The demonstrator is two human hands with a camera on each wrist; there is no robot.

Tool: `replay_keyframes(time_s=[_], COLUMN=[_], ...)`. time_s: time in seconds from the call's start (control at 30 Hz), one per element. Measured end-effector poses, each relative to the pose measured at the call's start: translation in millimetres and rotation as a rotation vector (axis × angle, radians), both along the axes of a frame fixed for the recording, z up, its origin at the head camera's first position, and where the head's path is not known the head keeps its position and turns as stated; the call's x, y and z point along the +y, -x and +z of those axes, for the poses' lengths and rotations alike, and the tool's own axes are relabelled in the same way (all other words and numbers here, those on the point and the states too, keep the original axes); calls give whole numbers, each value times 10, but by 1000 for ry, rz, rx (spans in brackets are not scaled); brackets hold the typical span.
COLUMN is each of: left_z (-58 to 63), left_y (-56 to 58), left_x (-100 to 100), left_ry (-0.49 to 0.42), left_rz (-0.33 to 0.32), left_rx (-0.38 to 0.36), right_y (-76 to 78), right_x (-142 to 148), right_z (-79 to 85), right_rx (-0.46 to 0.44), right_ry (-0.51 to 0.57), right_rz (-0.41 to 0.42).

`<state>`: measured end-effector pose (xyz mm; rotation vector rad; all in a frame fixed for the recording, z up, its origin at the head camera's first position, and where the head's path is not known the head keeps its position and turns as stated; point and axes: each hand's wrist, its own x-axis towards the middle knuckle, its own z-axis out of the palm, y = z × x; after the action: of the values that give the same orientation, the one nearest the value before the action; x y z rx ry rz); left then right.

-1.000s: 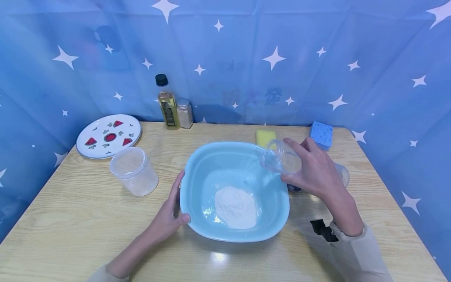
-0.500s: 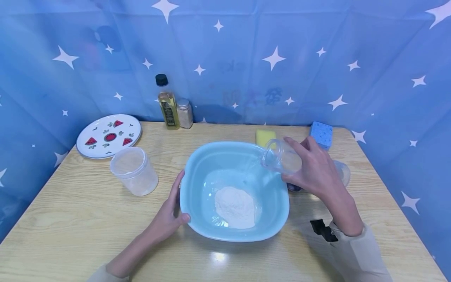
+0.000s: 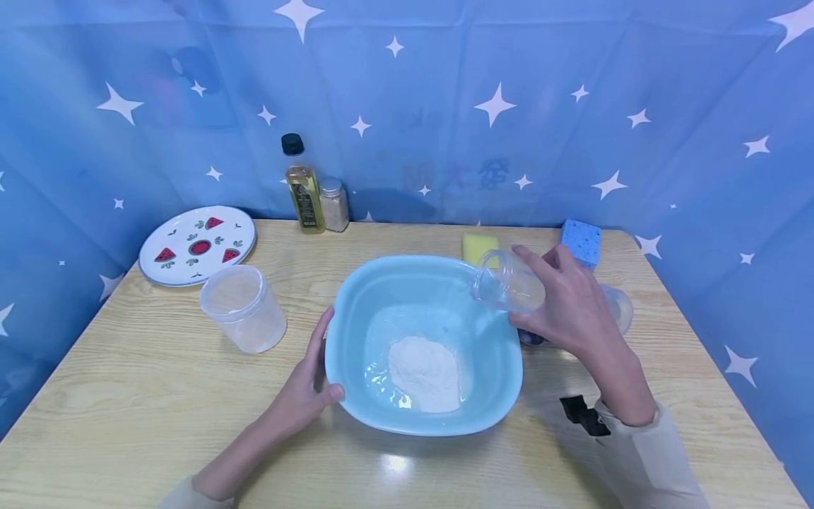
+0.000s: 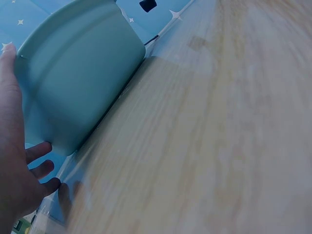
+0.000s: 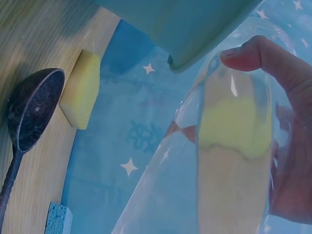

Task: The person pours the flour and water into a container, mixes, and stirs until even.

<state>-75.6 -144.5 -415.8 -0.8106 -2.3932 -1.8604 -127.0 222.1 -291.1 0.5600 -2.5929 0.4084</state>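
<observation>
A light-blue basin (image 3: 422, 265) stands mid-table with a mound of white powder (image 3: 425, 375) inside and clear liquid around it. My left hand (image 3: 304, 392) touches the basin's left side, thumb on the rim and the other fingers spread along the outer wall; in the left wrist view, those fingers (image 4: 43, 169) look nearly straight. Over the right rim, my right hand (image 3: 569, 304) grips a clear wide-mouthed jar (image 3: 509, 283), tipped with its mouth toward the basin. Clear liquid runs from it. The right wrist view shows the thumb (image 5: 241, 57) pressed on the jar.
A yellow sponge (image 3: 480, 247) and a blue sponge (image 3: 580, 242) lie behind the right hand. A dark ladle (image 5: 36, 109) lies near them. At the left are a frosted jar (image 3: 244, 311) and a watermelon-patterned plate (image 3: 181, 237); an oil bottle (image 3: 305, 198) and a small shaker (image 3: 333, 205) stand at the back.
Liquid has spread farther round the powder in the basin. The jar's base end has risen slightly in my right hand. My left hand holds its place.
</observation>
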Motion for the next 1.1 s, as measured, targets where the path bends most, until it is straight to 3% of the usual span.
replay_keyframes(time_s=[1.1], left_z=[-6], left_y=[1], left_x=[-12], left_ry=[35], left_rz=[22], left_rx=[-1], right_y=[24], right_x=[2], right_z=[-9], right_rx=[73], right_ry=[-36], right_rz=[6])
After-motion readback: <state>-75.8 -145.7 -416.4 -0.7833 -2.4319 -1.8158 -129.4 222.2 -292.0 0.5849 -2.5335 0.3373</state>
